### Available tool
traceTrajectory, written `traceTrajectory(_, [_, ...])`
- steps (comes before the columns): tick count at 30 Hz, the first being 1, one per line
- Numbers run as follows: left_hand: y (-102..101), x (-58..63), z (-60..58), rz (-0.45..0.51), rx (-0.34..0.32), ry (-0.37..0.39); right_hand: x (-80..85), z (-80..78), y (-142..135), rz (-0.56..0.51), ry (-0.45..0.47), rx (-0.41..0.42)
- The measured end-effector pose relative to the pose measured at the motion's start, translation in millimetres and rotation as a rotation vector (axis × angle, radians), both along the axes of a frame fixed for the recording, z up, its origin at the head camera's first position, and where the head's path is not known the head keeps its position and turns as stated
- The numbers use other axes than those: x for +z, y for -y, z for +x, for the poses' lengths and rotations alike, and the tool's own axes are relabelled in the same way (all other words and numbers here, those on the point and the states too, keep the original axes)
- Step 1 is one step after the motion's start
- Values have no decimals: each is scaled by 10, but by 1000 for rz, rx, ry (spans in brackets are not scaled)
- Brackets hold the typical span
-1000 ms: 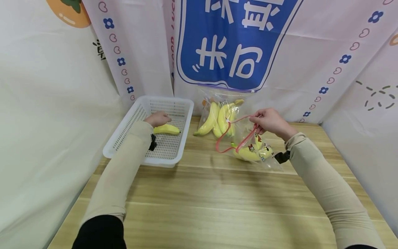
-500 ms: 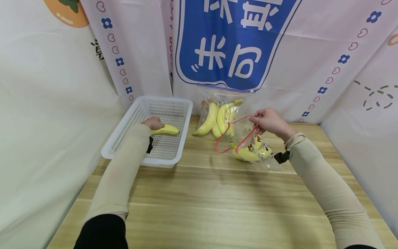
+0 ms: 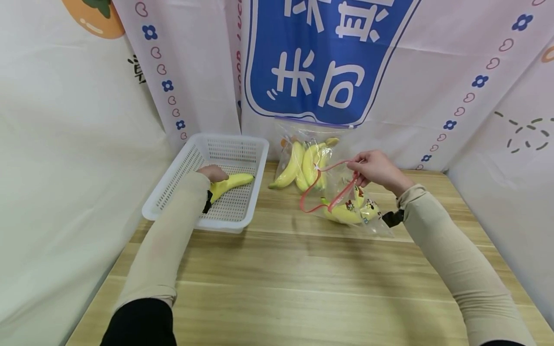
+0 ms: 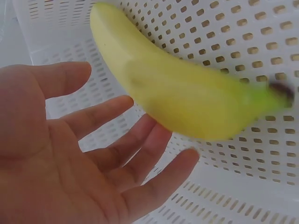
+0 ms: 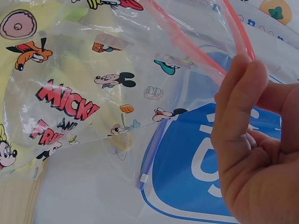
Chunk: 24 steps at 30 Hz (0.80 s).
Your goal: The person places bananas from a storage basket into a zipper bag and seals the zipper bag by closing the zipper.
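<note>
A single yellow banana [image 3: 233, 181] lies in the white plastic basket [image 3: 256, 192] at the left. My left hand [image 3: 213, 173] is inside the basket beside it. In the left wrist view that hand's fingers are spread and loosely bent, and some fingertips [image 4: 161, 130] meet or nearly meet the underside of the banana [image 4: 182, 93]; no grip closes round it. At the right, my right hand [image 3: 374, 169] pinches the red zip edge of a clear cartoon-printed zip bag [image 3: 370, 210]. The bag's mouth gapes toward the left, and banana shapes show inside.
Behind the held bag, a clear zip bag with a purple seal [image 3: 316, 122] stands against the printed backdrop [image 3: 207, 62], several bananas in it. All rests on a wooden table [image 3: 277, 283] with cloth walls on both sides.
My left hand has shifted slightly left in the basket. The banana has turned, its near end swinging toward me and its far end moving right. The right hand and its bag stay put.
</note>
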<state>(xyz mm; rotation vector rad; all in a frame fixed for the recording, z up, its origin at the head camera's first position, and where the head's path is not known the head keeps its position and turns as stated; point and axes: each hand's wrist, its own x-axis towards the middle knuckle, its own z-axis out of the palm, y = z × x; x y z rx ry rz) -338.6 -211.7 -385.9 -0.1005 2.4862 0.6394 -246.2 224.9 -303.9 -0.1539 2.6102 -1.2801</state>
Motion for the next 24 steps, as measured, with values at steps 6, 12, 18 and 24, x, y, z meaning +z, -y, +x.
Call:
traceTrajectory(6, [27,-90,-60,35,5,37,-10,-13,0,2,-15,-11])
traceTrajectory(12, [18,-158,-60,89,64,74,-10,-16,7,5,-17,-17])
traceTrajectory(18, [-23,-191,-53,107,112,81,-13,-19,3,7,-13,-18])
traceTrajectory(24, [-52,-266,-100,94,142,68,-16,-7,5,12,-18,-8])
